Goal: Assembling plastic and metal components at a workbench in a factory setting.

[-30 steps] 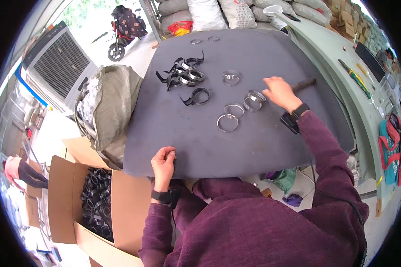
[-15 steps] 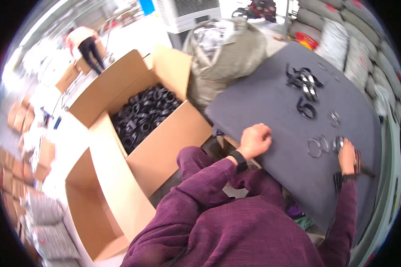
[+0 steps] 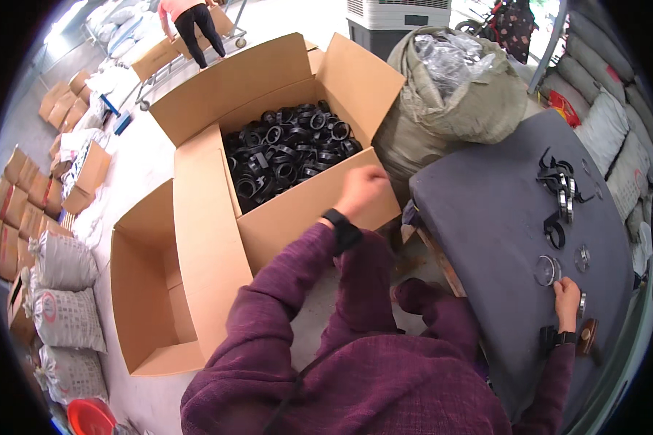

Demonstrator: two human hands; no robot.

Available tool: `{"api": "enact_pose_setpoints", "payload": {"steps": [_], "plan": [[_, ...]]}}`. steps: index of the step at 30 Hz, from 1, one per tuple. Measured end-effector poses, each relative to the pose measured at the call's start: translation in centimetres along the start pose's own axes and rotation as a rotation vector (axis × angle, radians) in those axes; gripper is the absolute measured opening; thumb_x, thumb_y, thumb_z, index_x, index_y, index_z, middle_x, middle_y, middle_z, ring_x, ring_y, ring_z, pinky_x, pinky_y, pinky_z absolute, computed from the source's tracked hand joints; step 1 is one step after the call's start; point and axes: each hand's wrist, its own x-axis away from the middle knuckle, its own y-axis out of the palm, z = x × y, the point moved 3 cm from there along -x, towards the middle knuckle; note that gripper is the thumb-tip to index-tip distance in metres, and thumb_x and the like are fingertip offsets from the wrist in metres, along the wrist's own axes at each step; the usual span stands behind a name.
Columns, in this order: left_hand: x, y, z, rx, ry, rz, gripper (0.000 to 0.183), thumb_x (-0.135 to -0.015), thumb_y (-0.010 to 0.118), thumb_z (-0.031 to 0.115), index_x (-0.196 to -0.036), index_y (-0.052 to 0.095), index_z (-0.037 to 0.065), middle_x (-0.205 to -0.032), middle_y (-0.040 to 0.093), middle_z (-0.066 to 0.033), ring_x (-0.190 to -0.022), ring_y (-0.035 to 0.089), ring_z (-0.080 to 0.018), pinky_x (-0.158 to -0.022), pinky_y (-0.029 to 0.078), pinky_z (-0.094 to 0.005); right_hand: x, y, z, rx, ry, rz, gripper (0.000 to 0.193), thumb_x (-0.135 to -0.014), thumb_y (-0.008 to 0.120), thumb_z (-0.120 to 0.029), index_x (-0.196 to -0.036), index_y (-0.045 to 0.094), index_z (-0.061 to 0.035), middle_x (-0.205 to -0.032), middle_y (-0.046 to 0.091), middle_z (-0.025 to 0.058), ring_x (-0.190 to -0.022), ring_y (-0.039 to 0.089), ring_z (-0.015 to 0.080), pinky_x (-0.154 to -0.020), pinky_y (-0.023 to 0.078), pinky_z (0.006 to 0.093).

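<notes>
My left hand point(image 3: 363, 190) is closed in front of the near flap of a cardboard box point(image 3: 305, 217); whatever its fingers hold, if anything, is hidden. Inside that box lies a heap of black plastic rings point(image 3: 286, 148). On the grey padded table point(image 3: 479, 210), my right hand point(image 3: 567, 303) has its fingertips pinched at the edge of a clear ring point(image 3: 547, 270). A shiny ring point(image 3: 582, 304) lies beside that hand, and a hammer with a brown head point(image 3: 588, 335) rests near its wrist. Farther up the table are another clear ring point(image 3: 582, 257), a loose black ring point(image 3: 553, 232) and a cluster of black and silvery rings point(image 3: 561, 185).
An open cardboard box point(image 3: 149, 290) stands at the left. A large woven sack point(image 3: 450, 109) of clear plastic sits between box and table. Stacked sacks point(image 3: 69, 319) and a red basin point(image 3: 91, 417) are at far left. Another person point(image 3: 194, 29) bends over cartons at the back.
The view has swung left. My left hand has moved from the table edge over to the box's near flap. My right hand has shifted from beside the shiny ring to the clear ring.
</notes>
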Motion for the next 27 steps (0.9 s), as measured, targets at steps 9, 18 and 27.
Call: {"api": "enact_pose_setpoints", "payload": {"steps": [9, 18, 27], "plan": [[-1.6, -21.6, -14.8, -0.915, -0.757, 0.371, 0.053, -0.075, 0.067, 0.025, -0.127, 0.056, 0.022, -0.134, 0.045, -0.0171, -0.124, 0.044, -0.0399, -0.097, 0.044, -0.0507, -4.6, -1.4, 1.2, 0.314, 0.024, 0.113, 0.017, -0.083, 0.064, -0.012, -0.086, 0.057, 0.0030, -0.082, 0.058, 0.0204, -0.079, 0.058, 0.0403, -0.070, 0.045, 0.0434], [-6.7, -21.3, -16.7, -0.968, -0.843, 0.024, 0.102, -0.059, 0.085, 0.039, -0.145, 0.033, 0.021, -0.151, 0.009, -0.0312, -0.133, 0.033, -0.0477, -0.104, 0.039, -0.0490, -3.2, 2.3, -19.5, 0.162, -0.599, -0.100, 0.051, -0.081, 0.060, -0.010, -0.131, 0.048, -0.0046, -0.138, 0.041, 0.0183, -0.127, 0.039, 0.0378, -0.106, 0.031, 0.0450], [-9.1, -21.5, -20.0, -1.057, -0.956, -0.093, 0.087, -0.063, 0.083, 0.037, -0.139, 0.041, 0.027, -0.154, 0.003, -0.0256, -0.125, 0.042, -0.0475, -0.094, 0.047, -0.0505, -6.4, 3.1, -9.2, 0.430, -0.240, -0.197, 0.052, -0.080, 0.047, 0.004, -0.131, 0.048, -0.0046, -0.132, 0.049, 0.0179, -0.126, 0.043, 0.0333, -0.109, 0.028, 0.0509]]}}
